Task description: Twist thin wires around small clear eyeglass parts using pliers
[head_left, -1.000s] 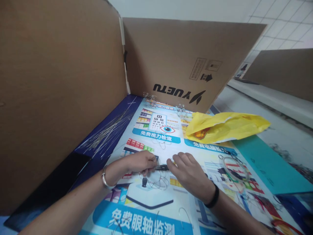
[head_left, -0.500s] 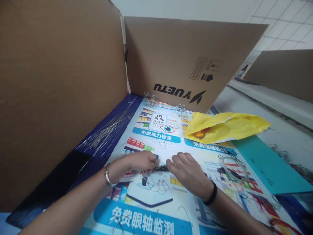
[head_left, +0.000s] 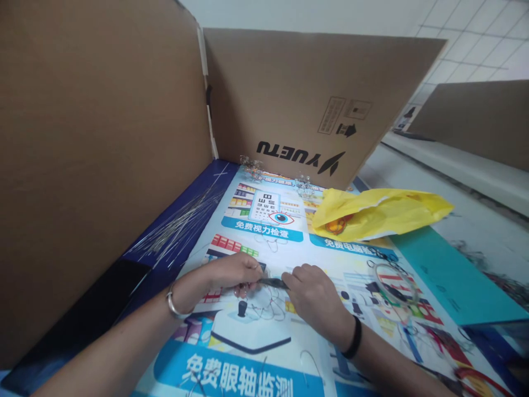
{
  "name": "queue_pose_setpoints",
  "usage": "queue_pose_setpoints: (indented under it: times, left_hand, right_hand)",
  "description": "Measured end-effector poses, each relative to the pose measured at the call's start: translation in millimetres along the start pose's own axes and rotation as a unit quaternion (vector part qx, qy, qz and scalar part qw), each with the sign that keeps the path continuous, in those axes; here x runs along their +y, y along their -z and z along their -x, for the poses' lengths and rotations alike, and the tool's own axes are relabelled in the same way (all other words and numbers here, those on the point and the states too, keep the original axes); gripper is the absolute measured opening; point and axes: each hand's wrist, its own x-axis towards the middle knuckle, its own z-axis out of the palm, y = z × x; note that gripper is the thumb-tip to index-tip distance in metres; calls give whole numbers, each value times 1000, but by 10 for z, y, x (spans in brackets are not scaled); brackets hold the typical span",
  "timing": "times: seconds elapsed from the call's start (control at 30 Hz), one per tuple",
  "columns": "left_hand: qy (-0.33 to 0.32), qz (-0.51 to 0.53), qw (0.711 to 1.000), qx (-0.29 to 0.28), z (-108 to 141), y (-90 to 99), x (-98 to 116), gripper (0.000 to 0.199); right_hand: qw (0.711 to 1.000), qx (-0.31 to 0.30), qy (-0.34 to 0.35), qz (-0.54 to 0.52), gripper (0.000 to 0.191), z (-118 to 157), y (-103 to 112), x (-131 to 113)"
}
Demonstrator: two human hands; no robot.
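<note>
"Dark tool [head_left: 274, 283]: where is it held?"

"One end is enclosed by the right hand [head_left: 314, 295], which is clamped around it; the tip is pointed at the left hand [head_left: 242, 275]."

"And the left hand?"

"Its fingers are curled together at the tip; whether a wire is pinched there cannot be told."

"What is seen near the hands?"

"Thin wire loops [head_left: 270, 309] are spread between and just below them. Left of the left hand and farther off, straight wires [head_left: 171, 231] are laid on the blue bench [head_left: 206, 181]. Beyond the right hand, a yellow bag [head_left: 384, 214] is placed, with a teal board [head_left: 458, 281] to that hand's right."
</note>
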Motion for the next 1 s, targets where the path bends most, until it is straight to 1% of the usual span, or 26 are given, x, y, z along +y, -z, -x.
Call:
queue_pose_setpoints:
  times: [0.1,0.23,0.33,0.5,0.63,0.73,0.87,1.0]
  left_hand:
    - [20,3,1000,6,23,9,29,10]
    - [19,7,1000,8,37,13,39,9]
    - [14,12,1000,10,31,14,20,8]
    - [29,2,999,33,19,-13,7,5]
    - [28,13,999,41,20,-37,39,3]
    - [31,20,999,35,28,-44,69,4]
    - [40,12,998,35,31,-43,73,5]
    - [44,7,999,24,23,-37,58,6]
  right_hand:
    - [999,-18,-27,-26,5,12,7,-15]
    - [997,-40,-52,-45,3,14,24,-22]
    - [996,-43,-63,-48,5,18,30,-28]
    - [994,-52,-67,-63,7,33,41,-25]
    - [994,-62,-51,-76,4,13,65,7]
    - [995,-61,-21,-73,5,-19,88,41]
    - [999,-34,30,-10,8,-49,109,74]
    - [996,-2,64,66,11,-49,134,85]
